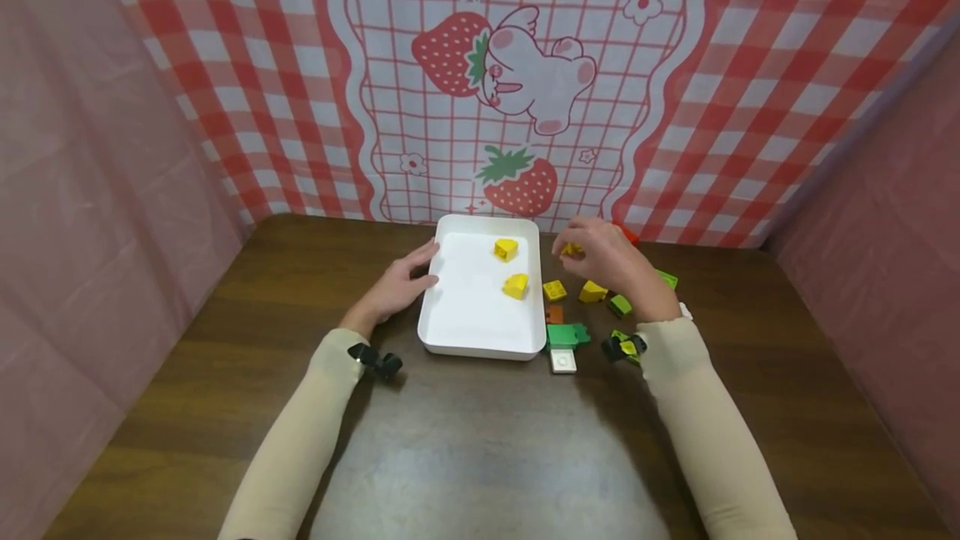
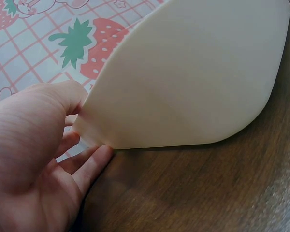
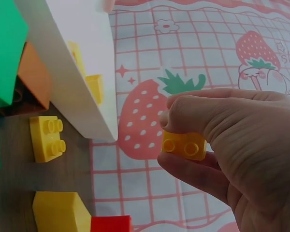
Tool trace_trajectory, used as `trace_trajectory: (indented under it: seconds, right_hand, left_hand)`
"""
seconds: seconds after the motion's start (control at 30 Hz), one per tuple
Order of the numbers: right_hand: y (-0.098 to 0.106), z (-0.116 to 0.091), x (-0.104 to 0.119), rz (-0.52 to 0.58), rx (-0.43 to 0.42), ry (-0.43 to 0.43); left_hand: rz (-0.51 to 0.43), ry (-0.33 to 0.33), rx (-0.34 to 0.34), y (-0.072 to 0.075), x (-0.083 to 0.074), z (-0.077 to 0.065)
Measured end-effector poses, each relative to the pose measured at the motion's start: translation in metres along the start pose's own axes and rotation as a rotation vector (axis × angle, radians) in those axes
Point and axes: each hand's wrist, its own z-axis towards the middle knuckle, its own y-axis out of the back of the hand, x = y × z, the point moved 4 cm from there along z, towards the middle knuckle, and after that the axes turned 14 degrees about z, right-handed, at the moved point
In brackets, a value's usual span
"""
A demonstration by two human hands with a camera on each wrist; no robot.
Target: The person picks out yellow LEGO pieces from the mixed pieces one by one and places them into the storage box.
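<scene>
My right hand (image 1: 600, 252) pinches a small yellow toy brick (image 3: 184, 145) with studs between thumb and fingers, right of the tray's far corner. The white tray (image 1: 457, 344) lies on the table with two yellow wedge-shaped bricks (image 1: 506, 250) inside, along its right half. At the tray's left side is my left hand (image 1: 393, 286), its fingers fairly straight and the tips touching the outer wall (image 2: 183, 87). On the table below the right hand lie a yellow studded brick (image 3: 44, 139) and a yellow slanted brick (image 1: 592, 292).
Beside the tray's right wall sit a brown brick (image 1: 554, 314), a green piece (image 1: 566, 336) and a white square brick (image 1: 563, 362). Light green pieces (image 1: 620, 305) lie near the right wrist. A red piece (image 1: 627, 233) shows behind the hand. A strawberry-print cloth (image 1: 517, 182) hangs at the back.
</scene>
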Motion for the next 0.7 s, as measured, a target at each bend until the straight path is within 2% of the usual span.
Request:
trace_trajectory:
  seconds: [0.4, 0.7]
  right_hand:
    - [-0.009, 0.006, -0.004, 0.017, 0.033, -0.039]
    - [-0.012, 0.009, -0.006, 0.001, 0.045, -0.021]
  left_hand:
    - [0.005, 0.012, 0.002, -0.001, 0.002, 0.001]
    - [0.001, 0.013, 0.002, 0.000, 0.002, 0.002]
